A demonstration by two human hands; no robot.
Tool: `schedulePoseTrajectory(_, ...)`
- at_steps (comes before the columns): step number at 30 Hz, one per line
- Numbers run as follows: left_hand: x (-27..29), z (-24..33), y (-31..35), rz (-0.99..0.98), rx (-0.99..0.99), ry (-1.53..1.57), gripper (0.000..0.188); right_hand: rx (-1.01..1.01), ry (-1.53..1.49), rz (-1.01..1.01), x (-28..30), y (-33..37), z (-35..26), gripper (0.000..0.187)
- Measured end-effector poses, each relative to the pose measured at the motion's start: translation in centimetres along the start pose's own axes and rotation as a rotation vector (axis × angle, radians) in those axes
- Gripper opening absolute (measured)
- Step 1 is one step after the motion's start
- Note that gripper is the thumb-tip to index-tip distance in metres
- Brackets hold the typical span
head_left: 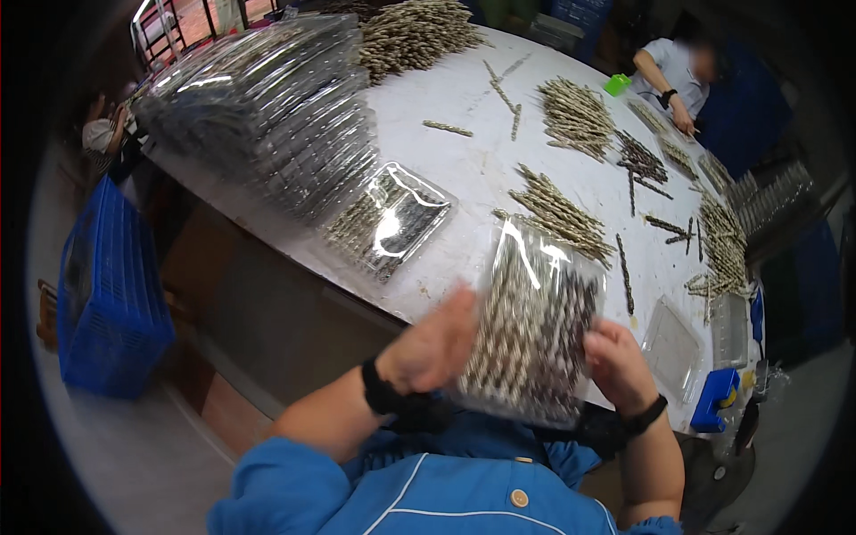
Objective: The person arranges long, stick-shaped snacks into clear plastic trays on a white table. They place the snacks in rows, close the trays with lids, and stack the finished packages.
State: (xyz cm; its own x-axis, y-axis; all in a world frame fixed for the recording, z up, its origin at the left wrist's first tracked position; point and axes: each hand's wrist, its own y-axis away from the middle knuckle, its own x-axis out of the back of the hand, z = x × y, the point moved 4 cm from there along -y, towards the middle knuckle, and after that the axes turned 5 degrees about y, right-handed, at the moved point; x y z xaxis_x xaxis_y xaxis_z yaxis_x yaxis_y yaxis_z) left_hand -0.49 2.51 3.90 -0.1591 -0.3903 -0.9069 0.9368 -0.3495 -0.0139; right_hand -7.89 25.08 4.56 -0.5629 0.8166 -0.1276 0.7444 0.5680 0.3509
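Note:
In front of me a clear plastic blister pack of spiral drill bits (pixel 522 325) is held up, tilted, over the table's near edge. Pale bits fill most of it, with dark ones along its right side. My right hand (pixel 621 364) grips the pack's right edge, thumb on top. My left hand (pixel 434 343) is at the opposite edge, fingers stretched out and slightly blurred; whether it touches the plastic is unclear. Just beyond lies another filled pack (pixel 390 219), flat on the table. A loose pile of pale drill bits (pixel 560 212) sits behind the held pack.
Stacked clear packs (pixel 267 116) cover the table's left side. More bits (pixel 575 118) lie heaped and scattered across the white table (pixel 446 98). An empty plastic tray (pixel 670 343) and a blue tape dispenser (pixel 716 401) are at right. A blue crate (pixel 111 294) stands left; a co-worker (pixel 673 76) works opposite.

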Motion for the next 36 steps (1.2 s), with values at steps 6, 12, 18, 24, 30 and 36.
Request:
schedulePoseTrajectory(6,4.7,8.2,9.5,0.596,-1.134,-0.613,0.055,0.049,-0.116,-0.105,-11.1,-10.9,-4.7,0.019)
schedulePoseTrajectory(12,4.4,6.4,11.6,0.734,-0.964,-1.865,0.059,-0.045,0.154,-0.184,-15.7,-17.5,-0.4,0.036)
schedulePoseTrajectory(18,4.5,4.8,7.6,0.630,-0.977,-2.012,0.055,-0.037,0.685,-0.110,-13.3,-17.1,-2.1,0.068)
schedulePoseTrajectory(24,4.4,2.2,3.5,0.343,-0.882,-2.129,0.027,0.191,0.610,-0.294,-6.9,-9.0,0.8,0.042)
schedulePoseTrajectory(30,3.8,0.8,0.1,0.279,-0.754,-2.138,0.022,0.081,0.429,-0.013,5.4,3.5,2.2,0.039)
schedulePoseTrajectory(36,1.7,0.2,-1.8,0.246,-0.847,-2.164,0.030,0.071,1.005,0.768,24.1,10.9,-5.9,0.033)
